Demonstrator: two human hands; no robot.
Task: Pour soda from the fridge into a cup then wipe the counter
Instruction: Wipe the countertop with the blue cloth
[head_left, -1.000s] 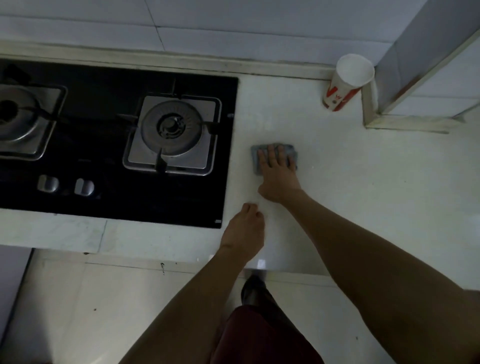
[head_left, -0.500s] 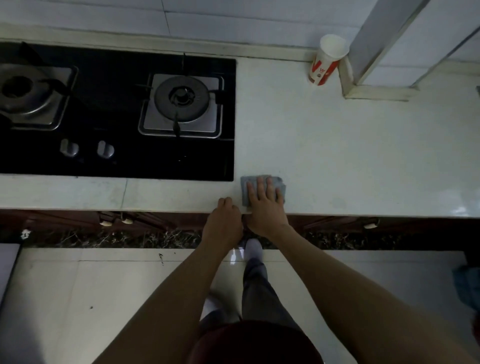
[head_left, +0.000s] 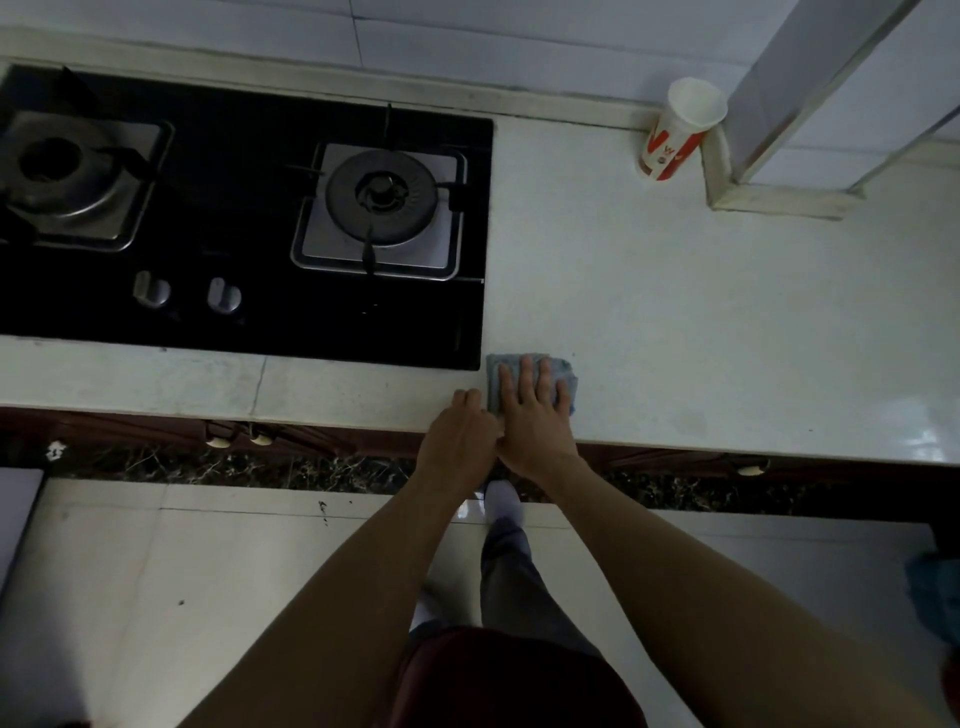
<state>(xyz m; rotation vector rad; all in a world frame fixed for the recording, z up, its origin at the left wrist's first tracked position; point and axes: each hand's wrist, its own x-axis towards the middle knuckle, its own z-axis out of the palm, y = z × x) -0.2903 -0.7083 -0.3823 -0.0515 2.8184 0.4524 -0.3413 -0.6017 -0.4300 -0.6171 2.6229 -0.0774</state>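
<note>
A: Where is the cloth found?

B: The grey-blue cloth (head_left: 565, 370) is laid flat on the pale counter (head_left: 727, 338), close to its near edge and just beside the near right corner of the black hob (head_left: 249, 332). It is pressed down by the right hand (head_left: 535, 415), whose fingers are held straight and slightly spread across it.

A: And how is the left hand seen?

B: The left hand (head_left: 460, 441) is set at the counter's near edge, just left of the cloth and touching the right hand. Its fingers are curled under; whether anything is held in them cannot be told.

A: Where is the cup placed?

B: The white and red paper cup (head_left: 675, 135) is stood at the far side of the counter, by the back wall and just left of a white pillar (head_left: 779, 104), well apart from both hands. Its contents cannot be made out.

A: What else is shown?

B: 2 burners are seen on the hob, the right burner (head_left: 382, 195) in full and the left burner (head_left: 57, 166) cut by the frame's edge. 2 knobs (head_left: 223, 296) are set nearer than the burners. A light tiled floor (head_left: 156, 597) is seen below the counter.
</note>
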